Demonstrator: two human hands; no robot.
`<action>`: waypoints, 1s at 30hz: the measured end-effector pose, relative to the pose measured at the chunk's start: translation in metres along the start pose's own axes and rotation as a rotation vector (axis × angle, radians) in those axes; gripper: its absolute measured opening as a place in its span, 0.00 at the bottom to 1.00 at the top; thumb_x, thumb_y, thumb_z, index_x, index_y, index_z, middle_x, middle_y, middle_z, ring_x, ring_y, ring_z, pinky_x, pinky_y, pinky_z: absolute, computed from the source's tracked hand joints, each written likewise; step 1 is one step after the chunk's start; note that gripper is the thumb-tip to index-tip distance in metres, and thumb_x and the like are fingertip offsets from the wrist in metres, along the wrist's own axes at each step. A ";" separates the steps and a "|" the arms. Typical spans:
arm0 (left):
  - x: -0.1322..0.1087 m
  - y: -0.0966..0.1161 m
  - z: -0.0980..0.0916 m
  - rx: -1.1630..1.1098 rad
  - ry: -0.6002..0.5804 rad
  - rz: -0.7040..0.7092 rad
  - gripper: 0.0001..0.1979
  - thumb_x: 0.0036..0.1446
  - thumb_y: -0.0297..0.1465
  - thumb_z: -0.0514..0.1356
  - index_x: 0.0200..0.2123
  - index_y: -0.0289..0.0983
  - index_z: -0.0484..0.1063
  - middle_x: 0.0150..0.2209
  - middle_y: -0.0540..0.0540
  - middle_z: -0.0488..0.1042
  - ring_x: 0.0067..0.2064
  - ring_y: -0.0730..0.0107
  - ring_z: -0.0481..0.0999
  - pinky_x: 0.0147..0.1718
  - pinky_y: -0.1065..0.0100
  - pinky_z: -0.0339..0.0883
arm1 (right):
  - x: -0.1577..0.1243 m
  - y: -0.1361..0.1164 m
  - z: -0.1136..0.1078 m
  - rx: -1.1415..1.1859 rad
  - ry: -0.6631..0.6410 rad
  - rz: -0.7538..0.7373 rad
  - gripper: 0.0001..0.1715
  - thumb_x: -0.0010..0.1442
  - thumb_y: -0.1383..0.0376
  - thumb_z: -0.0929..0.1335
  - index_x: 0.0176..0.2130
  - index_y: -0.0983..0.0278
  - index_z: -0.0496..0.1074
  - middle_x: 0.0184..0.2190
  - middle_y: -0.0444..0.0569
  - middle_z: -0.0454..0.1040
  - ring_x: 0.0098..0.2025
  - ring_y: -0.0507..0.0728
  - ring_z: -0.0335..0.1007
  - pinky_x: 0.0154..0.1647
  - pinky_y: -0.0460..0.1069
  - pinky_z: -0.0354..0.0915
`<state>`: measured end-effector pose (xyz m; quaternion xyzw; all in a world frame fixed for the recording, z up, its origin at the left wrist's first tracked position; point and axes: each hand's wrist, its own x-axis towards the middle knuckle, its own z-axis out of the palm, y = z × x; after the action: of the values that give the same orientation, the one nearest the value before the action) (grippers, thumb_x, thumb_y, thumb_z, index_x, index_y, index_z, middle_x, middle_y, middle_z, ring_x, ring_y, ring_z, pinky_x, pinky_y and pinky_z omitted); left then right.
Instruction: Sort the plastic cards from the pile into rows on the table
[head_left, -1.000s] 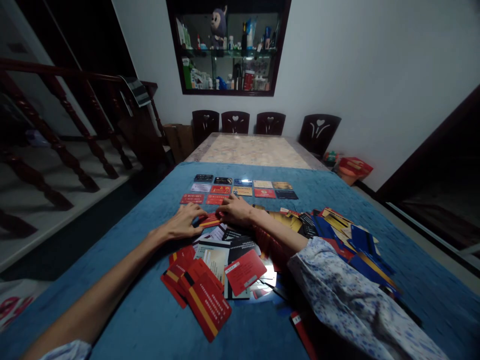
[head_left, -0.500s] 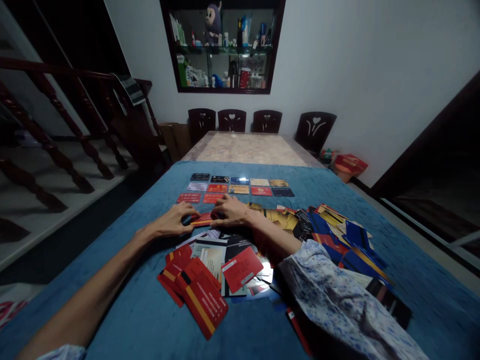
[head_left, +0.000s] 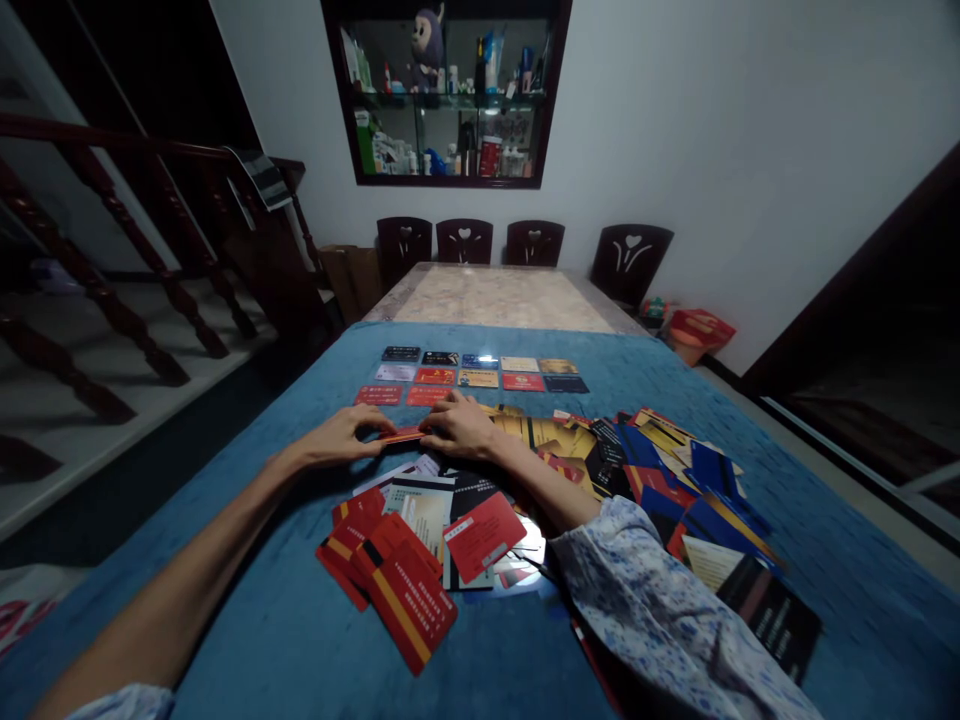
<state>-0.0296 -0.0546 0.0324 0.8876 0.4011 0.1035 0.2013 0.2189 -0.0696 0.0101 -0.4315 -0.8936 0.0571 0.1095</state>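
Between my hands is a red card, tilted so that it shows as a thin strip. My left hand pinches its left end, and my right hand grips its right end, partly covering it. Just beyond them, other cards lie face up in rows, among them a red card and an orange-red card. Nearer to me is a loose heap with red striped cards, a pale card and a red card with a white strip. My right forearm hides part of this heap.
A larger pile of gold cards, blue cards and black cards spreads to the right. Blue cloth covers the near table; its far end shows a bare stone-patterned top. Dark chairs stand beyond.
The red card between my hands has tipped from nearly flat to almost edge-on. My right forearm has shifted slightly left, uncovering more of the gold and black cards.
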 end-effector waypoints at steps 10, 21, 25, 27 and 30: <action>-0.003 0.004 -0.006 -0.056 -0.030 -0.010 0.20 0.54 0.44 0.59 0.41 0.37 0.82 0.42 0.42 0.81 0.44 0.58 0.77 0.48 0.61 0.69 | -0.004 -0.002 0.005 0.025 0.082 -0.041 0.19 0.69 0.54 0.65 0.49 0.60 0.79 0.46 0.51 0.79 0.50 0.59 0.62 0.50 0.53 0.56; -0.003 -0.008 -0.002 -0.157 0.016 -0.006 0.16 0.52 0.39 0.59 0.40 0.38 0.81 0.41 0.44 0.81 0.43 0.59 0.78 0.48 0.62 0.70 | -0.004 -0.001 0.012 0.013 0.162 -0.029 0.15 0.70 0.60 0.65 0.43 0.61 0.80 0.40 0.53 0.79 0.47 0.57 0.66 0.47 0.50 0.57; 0.000 -0.010 0.003 -0.187 0.044 -0.041 0.15 0.52 0.37 0.57 0.37 0.37 0.80 0.37 0.47 0.81 0.41 0.62 0.77 0.45 0.64 0.71 | -0.005 -0.004 0.007 0.049 0.151 0.058 0.14 0.69 0.63 0.65 0.47 0.62 0.79 0.39 0.53 0.77 0.47 0.58 0.67 0.45 0.49 0.60; 0.002 -0.012 0.008 -0.175 0.076 -0.060 0.15 0.50 0.36 0.56 0.37 0.36 0.79 0.35 0.47 0.80 0.39 0.63 0.76 0.43 0.65 0.71 | -0.006 -0.005 0.005 0.079 0.152 0.117 0.16 0.68 0.65 0.65 0.51 0.62 0.77 0.40 0.53 0.76 0.47 0.58 0.67 0.44 0.48 0.61; 0.005 -0.014 0.015 -0.143 0.132 -0.073 0.16 0.49 0.33 0.56 0.37 0.34 0.79 0.35 0.47 0.80 0.38 0.63 0.76 0.42 0.65 0.71 | -0.007 -0.006 0.005 0.112 0.154 0.147 0.19 0.66 0.68 0.65 0.56 0.62 0.73 0.42 0.53 0.75 0.49 0.57 0.68 0.46 0.48 0.62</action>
<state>-0.0306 -0.0465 0.0129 0.8472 0.4369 0.1825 0.2409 0.2173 -0.0783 0.0058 -0.4921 -0.8439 0.0815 0.1974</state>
